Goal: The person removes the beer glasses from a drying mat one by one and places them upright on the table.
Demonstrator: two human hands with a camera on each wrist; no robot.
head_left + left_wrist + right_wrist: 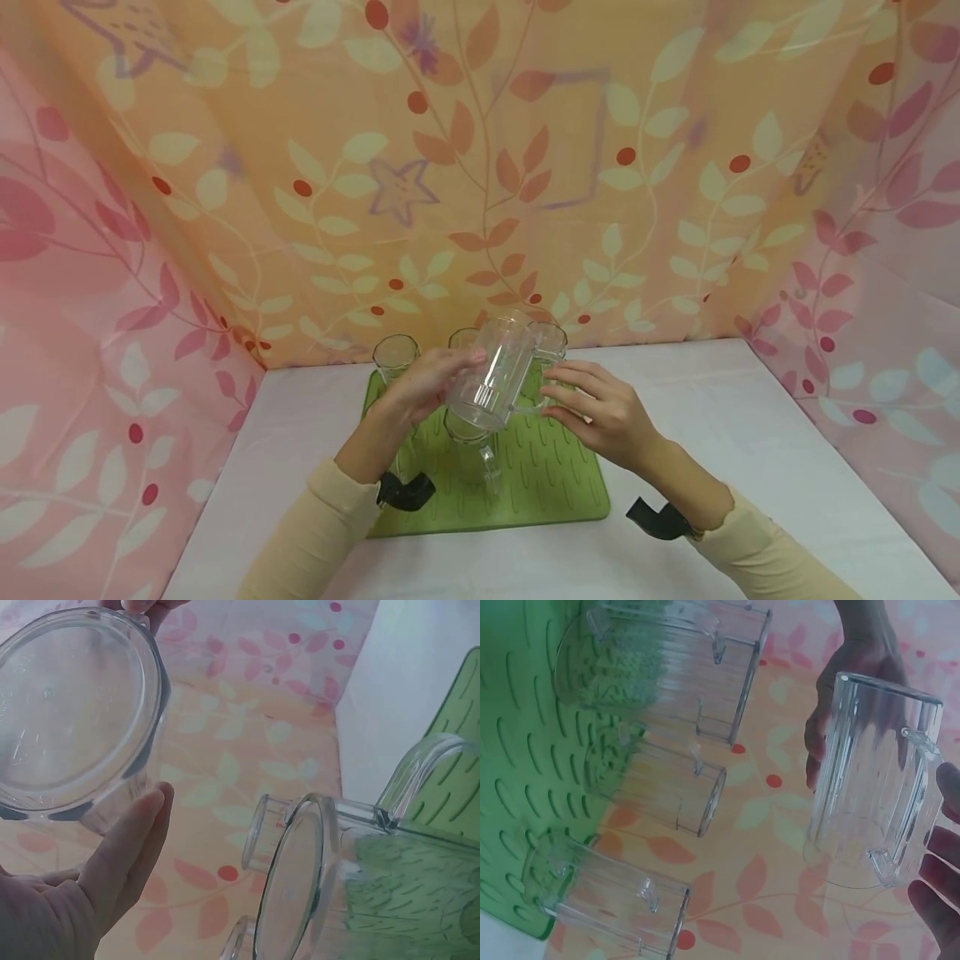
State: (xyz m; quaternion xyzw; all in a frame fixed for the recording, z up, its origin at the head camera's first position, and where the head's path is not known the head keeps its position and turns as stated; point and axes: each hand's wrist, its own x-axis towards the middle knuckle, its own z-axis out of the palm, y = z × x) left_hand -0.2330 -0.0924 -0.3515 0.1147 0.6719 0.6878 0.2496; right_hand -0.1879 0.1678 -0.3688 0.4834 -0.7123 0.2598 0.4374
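A clear glass mug [495, 367] is held up tilted above the green mat, between both hands. My left hand [427, 379] grips the mug's body from the left. On the other side, my right hand [600, 408] holds the handle, its fingertips against the outer side and its thumb hidden in the head view. One round end of the mug [71, 712] faces the left wrist camera. In the right wrist view, the left hand [866, 682] shows behind the held mug [874, 780], while the right-hand fingers [939, 874] lie along its handle.
Several more clear mugs stand on the green ridged mat [555, 483], among them a back left one [396, 354], a back right one [551, 340] and a front one [468, 442]. A white table [697, 417] lies under the mat. Patterned cloth [480, 167] hangs behind and at both sides.
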